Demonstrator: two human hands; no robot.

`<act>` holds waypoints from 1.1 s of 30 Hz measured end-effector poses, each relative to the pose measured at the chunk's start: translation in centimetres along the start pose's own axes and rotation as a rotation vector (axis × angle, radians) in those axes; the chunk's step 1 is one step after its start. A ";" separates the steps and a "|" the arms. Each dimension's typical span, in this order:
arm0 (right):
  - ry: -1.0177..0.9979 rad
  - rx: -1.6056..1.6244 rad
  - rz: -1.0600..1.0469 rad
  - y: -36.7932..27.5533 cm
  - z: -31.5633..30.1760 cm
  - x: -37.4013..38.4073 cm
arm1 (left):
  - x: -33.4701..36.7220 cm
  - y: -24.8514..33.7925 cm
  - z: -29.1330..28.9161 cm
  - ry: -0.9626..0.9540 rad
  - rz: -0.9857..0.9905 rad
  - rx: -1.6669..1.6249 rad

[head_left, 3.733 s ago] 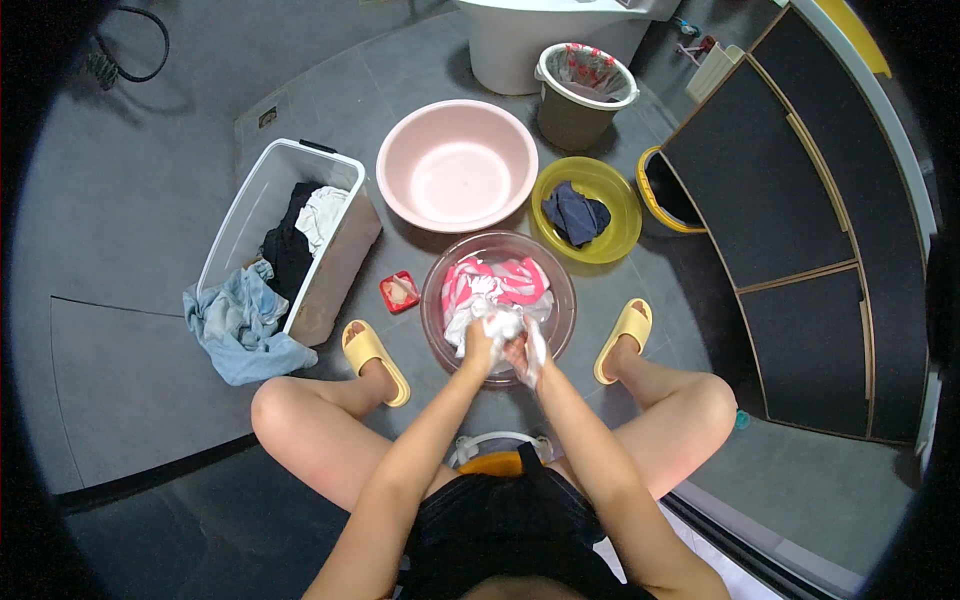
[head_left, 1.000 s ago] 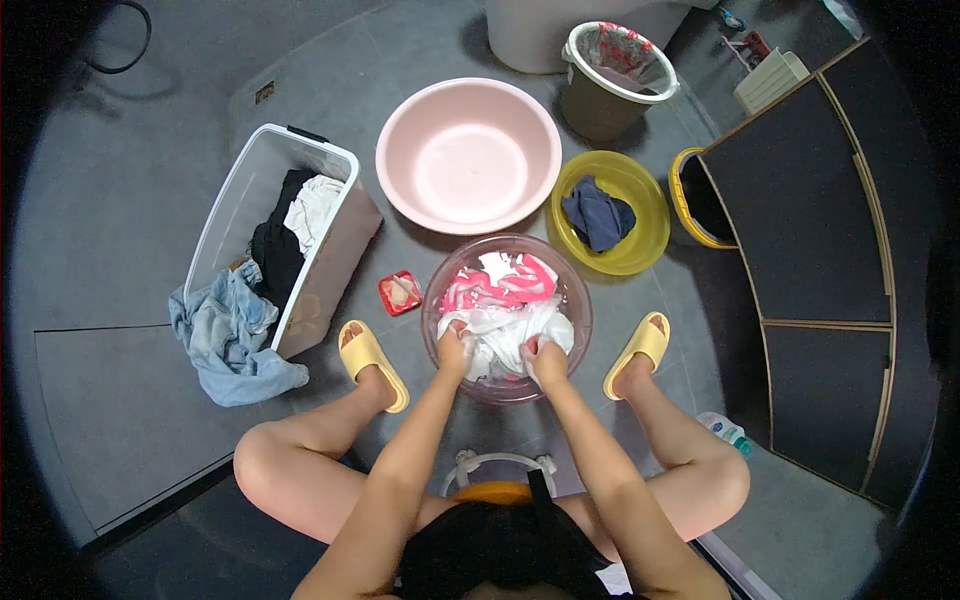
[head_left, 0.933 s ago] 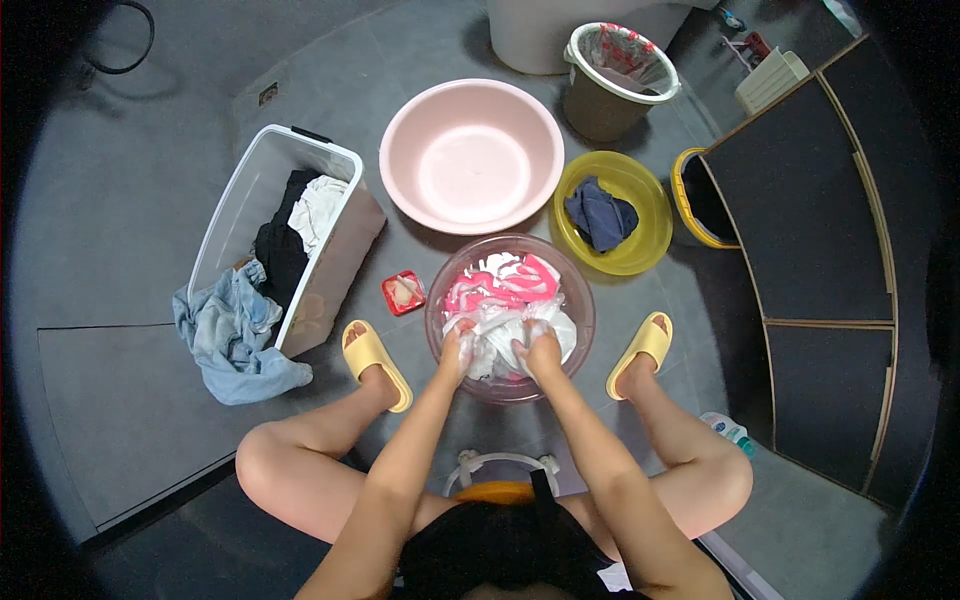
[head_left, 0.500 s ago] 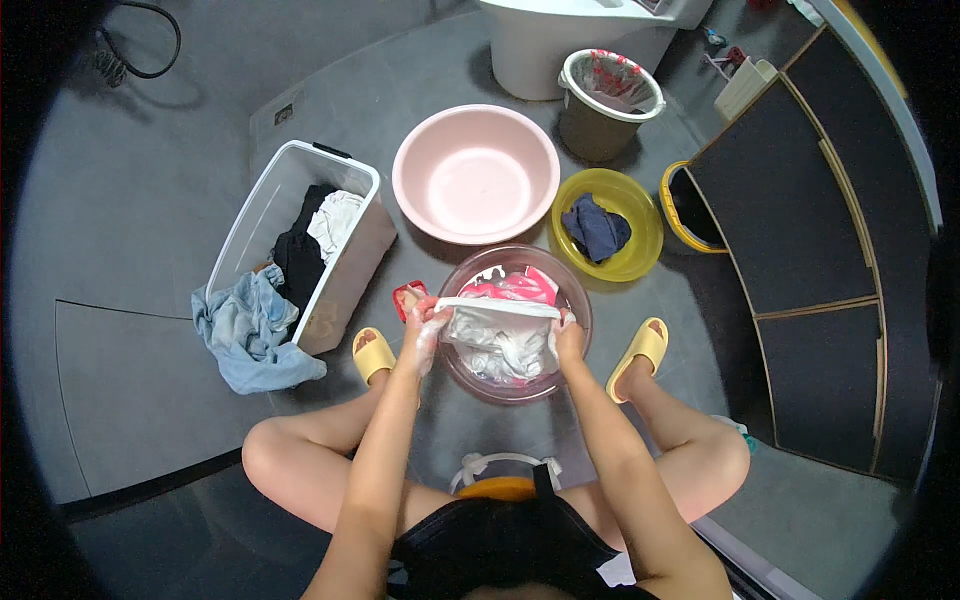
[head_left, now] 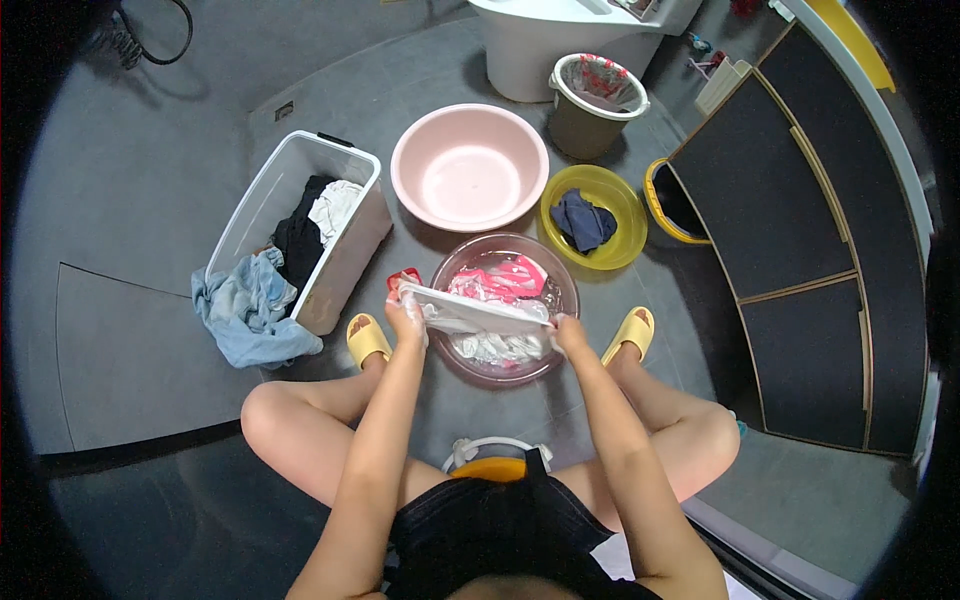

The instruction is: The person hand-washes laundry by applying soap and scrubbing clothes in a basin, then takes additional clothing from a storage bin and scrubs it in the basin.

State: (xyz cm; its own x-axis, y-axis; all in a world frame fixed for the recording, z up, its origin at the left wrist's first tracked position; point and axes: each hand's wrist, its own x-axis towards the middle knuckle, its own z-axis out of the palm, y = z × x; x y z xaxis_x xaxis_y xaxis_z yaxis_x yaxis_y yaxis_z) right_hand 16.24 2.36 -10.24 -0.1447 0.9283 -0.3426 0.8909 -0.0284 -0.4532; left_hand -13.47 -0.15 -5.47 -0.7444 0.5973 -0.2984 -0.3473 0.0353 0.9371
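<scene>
White and wet-looking, the cloth [head_left: 462, 319] is stretched above the round, glossy basin [head_left: 497, 379], its band [head_left: 482, 308] pinched at one end by the left hand [head_left: 406, 318] and at the other by the right hand [head_left: 569, 337]. Limp, likely slippery and water-heavy, it would best be held by that thicker band; below, rumpled pink fabric [head_left: 512, 277] is surrounded by smooth plastic.

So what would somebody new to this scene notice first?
Likely the white cloth, stretched between the left hand and right hand above the mauve basin, where a pink-and-white cloth lies. Next, perhaps the pale pink basin beyond it, then the blue denim draped over the near end of the storage bin at left.
</scene>
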 end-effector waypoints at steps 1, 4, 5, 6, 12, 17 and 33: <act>0.058 0.110 0.046 3.4 0.5 0.6 | -0.2 -1.1 0.4 -0.083 -0.041 0.189; 0.215 0.690 0.150 3.1 0.1 0.4 | -1.2 -2.6 -0.3 -0.190 -0.115 0.428; 0.027 0.874 0.168 -2.1 -1.3 -0.6 | -0.7 -2.9 -2.9 -0.155 0.098 0.770; 0.026 0.871 0.169 -4.5 -2.7 -1.2 | -1.4 -3.6 -2.8 -0.174 0.306 1.087; -0.084 1.562 0.437 -9.5 -8.3 -3.5 | -10.3 -9.3 1.9 -0.805 -0.525 0.648; -0.164 1.593 0.363 -9.2 -7.7 -3.1 | -10.5 -12.9 1.5 -0.542 -0.751 0.222; -0.576 1.227 0.303 -12.0 -10.7 -5.0 | -4.4 -8.8 4.8 -1.038 -0.554 0.368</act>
State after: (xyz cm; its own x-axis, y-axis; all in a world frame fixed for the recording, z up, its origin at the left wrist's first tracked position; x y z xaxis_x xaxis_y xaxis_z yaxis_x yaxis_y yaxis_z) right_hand 10.86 2.00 5.76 -0.4382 0.5542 -0.7077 0.0189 -0.7814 -0.6237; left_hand -4.38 0.78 -11.53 0.3163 0.7776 -0.5435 -0.1659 0.6094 0.7753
